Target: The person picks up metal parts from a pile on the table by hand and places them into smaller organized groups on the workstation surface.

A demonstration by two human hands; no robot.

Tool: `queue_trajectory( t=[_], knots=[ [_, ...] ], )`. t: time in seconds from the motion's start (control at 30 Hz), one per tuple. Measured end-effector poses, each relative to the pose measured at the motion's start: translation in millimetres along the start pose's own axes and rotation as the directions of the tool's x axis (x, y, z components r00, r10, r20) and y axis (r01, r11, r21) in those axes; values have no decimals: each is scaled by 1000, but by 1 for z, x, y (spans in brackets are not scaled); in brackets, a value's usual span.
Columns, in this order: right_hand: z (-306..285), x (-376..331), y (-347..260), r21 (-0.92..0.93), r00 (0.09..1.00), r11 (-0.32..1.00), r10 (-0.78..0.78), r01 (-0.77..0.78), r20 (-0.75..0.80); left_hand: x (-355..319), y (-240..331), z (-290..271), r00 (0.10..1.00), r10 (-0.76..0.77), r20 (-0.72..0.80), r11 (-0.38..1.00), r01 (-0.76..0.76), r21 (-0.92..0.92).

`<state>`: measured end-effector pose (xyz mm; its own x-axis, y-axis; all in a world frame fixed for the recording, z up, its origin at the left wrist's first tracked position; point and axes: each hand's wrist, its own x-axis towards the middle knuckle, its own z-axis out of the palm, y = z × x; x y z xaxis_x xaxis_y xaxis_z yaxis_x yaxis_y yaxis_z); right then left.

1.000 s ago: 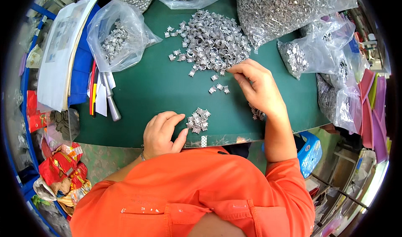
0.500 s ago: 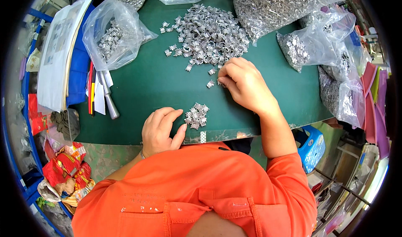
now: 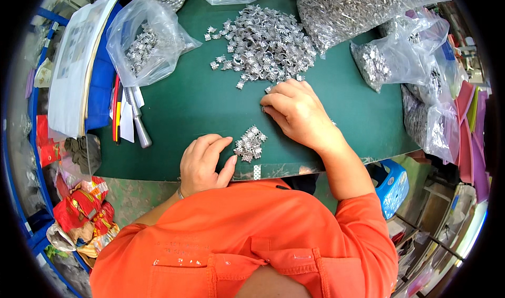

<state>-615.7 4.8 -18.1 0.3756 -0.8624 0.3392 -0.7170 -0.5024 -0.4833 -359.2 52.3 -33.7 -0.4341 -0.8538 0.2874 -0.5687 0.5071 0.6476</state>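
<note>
My right hand [image 3: 300, 111] is over the table just in front of a large heap of small silvery metal pieces [image 3: 271, 42]. Its thumb and forefinger are pinched, and a bit of one small metal piece [image 3: 263, 108] shows at their tips; the fingers cover the rest. Resting by the table's near edge is my left hand [image 3: 205, 164], its thumb and forefinger apart with nothing between them. Right beside those fingertips lies a small pile of the same pieces [image 3: 250, 143].
An open clear bag of metal pieces [image 3: 150, 42] stands at left, near pens and a metal-handled tool [image 3: 141, 127]. Papers [image 3: 81, 61] lean on a blue holder [image 3: 100, 95]. Bulging bags [image 3: 357, 8] fill the far right. A blue stool [image 3: 392, 187] stands below the table's right edge.
My right hand has shifted slightly left and toward me, its fingertips drawn a little away from the heap. The left hand has hardly moved.
</note>
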Motion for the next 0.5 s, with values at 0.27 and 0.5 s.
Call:
queue_trajectory(
  t=[0.27, 0.5],
  knots=[
    [-66, -16, 24, 126, 966, 968, 193, -216, 174, -1, 1, 2, 999, -49, -15, 998, 48, -33],
    [-60, -14, 25, 62, 967, 977, 189, -202, 171, -1, -1, 2, 1000, -13, -21, 1000, 13, -12]
  ],
)
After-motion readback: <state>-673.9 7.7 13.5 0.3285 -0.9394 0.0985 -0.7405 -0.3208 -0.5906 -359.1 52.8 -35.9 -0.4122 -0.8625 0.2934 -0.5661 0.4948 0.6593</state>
